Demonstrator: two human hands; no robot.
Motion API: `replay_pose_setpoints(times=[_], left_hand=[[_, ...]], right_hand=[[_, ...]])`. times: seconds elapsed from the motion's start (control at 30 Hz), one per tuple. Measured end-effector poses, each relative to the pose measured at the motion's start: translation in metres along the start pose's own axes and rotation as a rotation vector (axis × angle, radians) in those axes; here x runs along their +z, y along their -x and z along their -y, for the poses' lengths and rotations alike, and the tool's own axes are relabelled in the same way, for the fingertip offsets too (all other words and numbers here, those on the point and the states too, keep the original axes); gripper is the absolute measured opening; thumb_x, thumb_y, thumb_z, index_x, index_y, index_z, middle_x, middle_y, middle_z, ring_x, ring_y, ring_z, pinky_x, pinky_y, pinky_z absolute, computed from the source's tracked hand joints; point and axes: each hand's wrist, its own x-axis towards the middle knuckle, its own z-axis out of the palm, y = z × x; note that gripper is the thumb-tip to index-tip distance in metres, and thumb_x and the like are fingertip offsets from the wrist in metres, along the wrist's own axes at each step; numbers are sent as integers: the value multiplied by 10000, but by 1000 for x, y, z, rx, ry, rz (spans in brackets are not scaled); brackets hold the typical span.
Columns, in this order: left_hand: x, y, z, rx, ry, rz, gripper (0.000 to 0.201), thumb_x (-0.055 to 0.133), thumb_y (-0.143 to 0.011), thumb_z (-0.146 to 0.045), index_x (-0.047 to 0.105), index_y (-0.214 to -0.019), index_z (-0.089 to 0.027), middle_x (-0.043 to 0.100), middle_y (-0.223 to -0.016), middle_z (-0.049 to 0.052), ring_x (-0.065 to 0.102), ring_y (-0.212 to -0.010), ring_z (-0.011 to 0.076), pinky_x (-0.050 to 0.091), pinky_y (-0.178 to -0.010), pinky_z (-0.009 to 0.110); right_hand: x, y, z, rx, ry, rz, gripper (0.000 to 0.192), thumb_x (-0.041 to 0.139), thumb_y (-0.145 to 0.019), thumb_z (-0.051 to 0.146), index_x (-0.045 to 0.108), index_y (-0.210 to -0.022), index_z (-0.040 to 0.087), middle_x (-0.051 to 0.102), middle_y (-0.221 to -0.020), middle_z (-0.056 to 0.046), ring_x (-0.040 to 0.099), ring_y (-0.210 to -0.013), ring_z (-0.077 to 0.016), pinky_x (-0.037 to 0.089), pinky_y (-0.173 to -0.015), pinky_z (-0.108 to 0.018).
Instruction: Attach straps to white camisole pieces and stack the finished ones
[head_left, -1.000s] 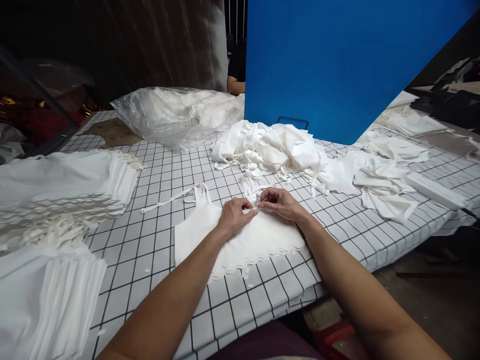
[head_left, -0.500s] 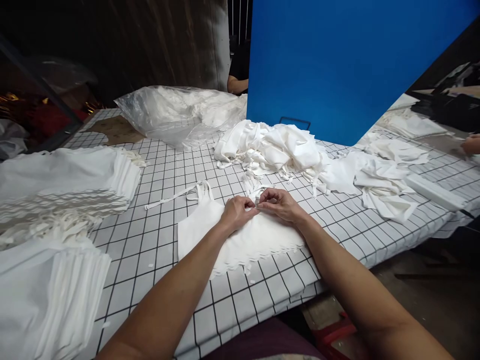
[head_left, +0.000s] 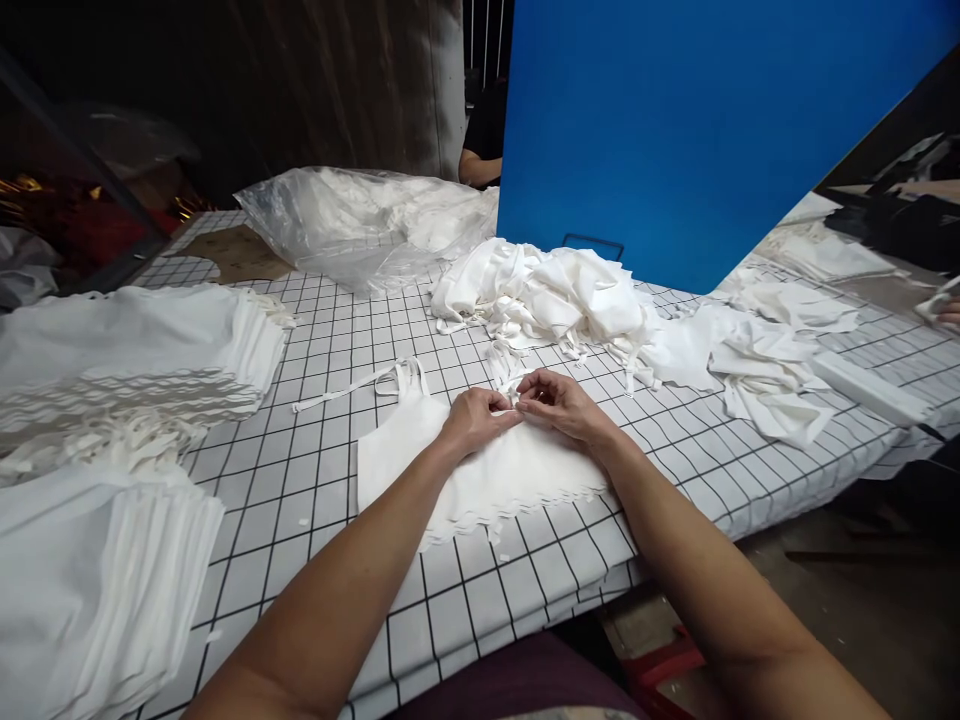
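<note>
A white strapped garment (head_left: 517, 473), like a camisole top with a scalloped hem, lies flat in front of me. My left hand (head_left: 478, 422) is closed in a pinch at its upper edge, thumb and forefinger on the cloth. Just to the right, touching or nearly touching it, my right hand (head_left: 561, 408) pinches the base of a strap on the same garment. The exact bit between the fingertips is mostly hidden. The garment's other strap (head_left: 409, 378) lies loose on the left, its end trailing over the cloth.
A checked tablecloth (head_left: 315, 500) covers the table. Stacked white garments (head_left: 142, 340) stand at left. Behind my hands lies a heap of white garments (head_left: 555, 290), with a plastic bag (head_left: 360, 220) and a blue board (head_left: 660, 140) beyond. A person's arm (head_left: 480, 168) shows behind the board.
My hands stay at the same spot on the garment, with the right fingers shifting slightly at the strap base. At the far right, another person's hand now shows with something white.
</note>
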Motion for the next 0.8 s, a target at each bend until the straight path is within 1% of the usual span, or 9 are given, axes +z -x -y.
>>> replay_pose_setpoints(times=[0.13,0.27,0.4,0.47,0.53,0.6,0.7,0.8], left_hand=[[-1,0,-2,-26,-6,8,228,668,-739,-393,693,-733,-166,650,-737,1,569,-713,149,380,-613,243],[-2,2,-5,-13,-10,33,225,652,-758,-380,688,-727,-160,615,-693,-1,526,-658,131,360,-597,242],[-2,4,-6,-12,-5,46,245,637,-769,-394,684,-732,-156,579,-669,-3,486,-634,123,334,-582,242],[-3,4,-5,-6,1,56,251,630,-773,-396,671,-725,-153,560,-663,-9,469,-629,119,322,-578,239],[-3,3,-4,0,0,63,254,624,-774,-393,634,-696,-152,517,-641,-21,438,-617,110,301,-568,234],[-3,1,-3,10,-4,60,255,615,-775,-384,588,-667,-154,464,-620,-33,403,-608,104,273,-556,232],[-2,0,-2,21,2,56,234,605,-768,-356,551,-657,-158,431,-618,-37,391,-617,104,255,-551,230],[-1,1,-1,10,40,32,239,612,-759,-365,551,-655,-158,442,-627,-33,412,-635,110,267,-556,226]], right_hand=[[-3,1,2,2,34,68,317,734,-839,396,608,-1014,164,650,-833,-32,547,-676,-110,408,-575,-233],[-2,0,3,-23,109,56,344,727,-847,425,618,-1036,159,652,-855,-39,539,-693,-110,404,-589,-236],[2,-1,2,-40,45,71,336,725,-850,403,613,-1035,147,635,-801,-19,502,-630,-90,385,-558,-232],[5,-1,4,-86,45,40,283,721,-850,364,631,-998,140,641,-821,-24,518,-652,-92,399,-581,-236],[11,-2,5,-154,67,-10,198,707,-845,306,655,-936,137,654,-841,-32,558,-714,-111,428,-638,-252],[17,-3,5,-197,70,-54,114,685,-831,249,667,-859,141,660,-814,-28,583,-747,-129,447,-684,-272],[26,-5,2,-192,-9,-108,82,687,-803,225,666,-790,147,656,-772,-18,590,-735,-133,458,-711,-286],[30,-6,-3,-137,-157,-119,149,744,-786,269,661,-810,148,649,-776,-11,588,-730,-125,454,-712,-280]])
